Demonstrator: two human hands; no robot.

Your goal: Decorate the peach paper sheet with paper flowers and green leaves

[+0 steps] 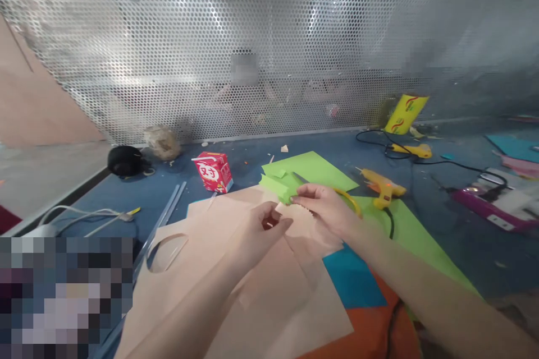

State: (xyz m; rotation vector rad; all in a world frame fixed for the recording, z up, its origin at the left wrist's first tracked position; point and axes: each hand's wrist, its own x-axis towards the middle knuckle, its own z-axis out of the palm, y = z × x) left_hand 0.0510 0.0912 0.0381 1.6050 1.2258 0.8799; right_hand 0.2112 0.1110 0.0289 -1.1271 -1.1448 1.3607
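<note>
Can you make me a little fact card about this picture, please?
Left hand: fingers curled over cream paper; its grip is unclear
Right hand: fingertips at folded green paper
Blue paper: partly under cream paper
Yellow glue gun: right of both hands
Red carton: upright, left of both hands

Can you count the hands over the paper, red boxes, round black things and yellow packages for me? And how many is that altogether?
Hands: 2 (left hand, right hand)
Red box: 1
Round black thing: 1
Yellow package: 1
Total: 5
</note>
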